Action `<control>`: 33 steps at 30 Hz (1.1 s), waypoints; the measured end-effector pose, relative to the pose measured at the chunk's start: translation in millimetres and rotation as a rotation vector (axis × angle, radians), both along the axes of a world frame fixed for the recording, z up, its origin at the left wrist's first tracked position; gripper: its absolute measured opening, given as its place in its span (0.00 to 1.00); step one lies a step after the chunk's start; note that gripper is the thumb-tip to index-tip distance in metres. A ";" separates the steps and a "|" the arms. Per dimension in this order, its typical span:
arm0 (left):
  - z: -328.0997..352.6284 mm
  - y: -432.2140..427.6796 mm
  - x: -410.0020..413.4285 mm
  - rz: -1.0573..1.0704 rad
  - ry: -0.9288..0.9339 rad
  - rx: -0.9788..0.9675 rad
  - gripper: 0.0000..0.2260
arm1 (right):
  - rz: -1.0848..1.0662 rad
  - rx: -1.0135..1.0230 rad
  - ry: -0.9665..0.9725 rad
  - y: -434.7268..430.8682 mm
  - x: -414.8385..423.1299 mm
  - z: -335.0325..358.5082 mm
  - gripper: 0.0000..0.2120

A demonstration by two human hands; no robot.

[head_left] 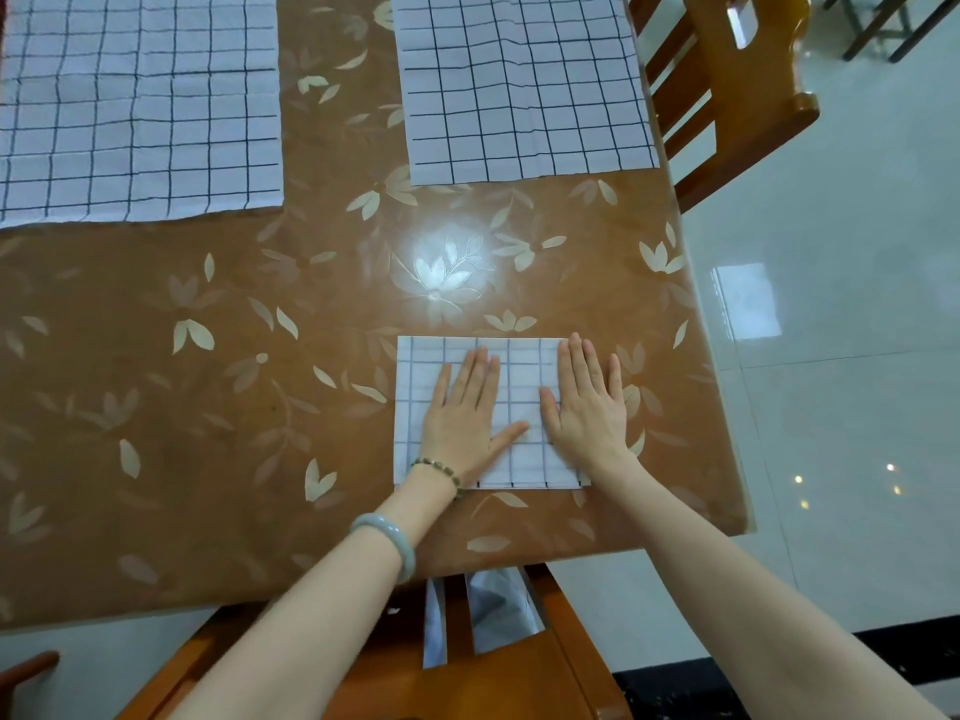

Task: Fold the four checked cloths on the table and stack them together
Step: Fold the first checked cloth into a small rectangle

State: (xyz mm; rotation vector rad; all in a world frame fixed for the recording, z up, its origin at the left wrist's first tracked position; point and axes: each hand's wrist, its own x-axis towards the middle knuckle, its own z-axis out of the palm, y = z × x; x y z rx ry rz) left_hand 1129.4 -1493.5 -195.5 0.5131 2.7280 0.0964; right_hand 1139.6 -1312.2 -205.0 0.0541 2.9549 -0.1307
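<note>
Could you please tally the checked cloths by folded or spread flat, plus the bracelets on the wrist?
Folded checked cloth: 1, pressed under the left hand and right hand.
Spread checked cloths: 2, the far left cloth and the far right cloth.
Bracelets on the left wrist: 2, a beaded bracelet and a pale bangle.
Total: 5.

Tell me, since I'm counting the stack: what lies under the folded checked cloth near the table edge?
Around the folded cloth only the flowered table cover shows. The left hand and right hand lie flat on it; anything beneath it is hidden.
</note>
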 end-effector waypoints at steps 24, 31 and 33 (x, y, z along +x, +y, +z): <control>2.3 10.8 -29.2 -0.094 0.024 0.039 0.39 | 0.012 -0.020 0.009 -1.3 0.2 2.5 0.33; -3.9 -54.8 -26.7 0.086 0.078 -0.032 0.38 | -0.001 -0.030 0.003 -0.5 0.5 1.9 0.32; -2.8 -73.8 -26.4 0.105 0.096 -0.069 0.38 | -0.002 -0.019 -0.005 -0.7 0.7 2.0 0.32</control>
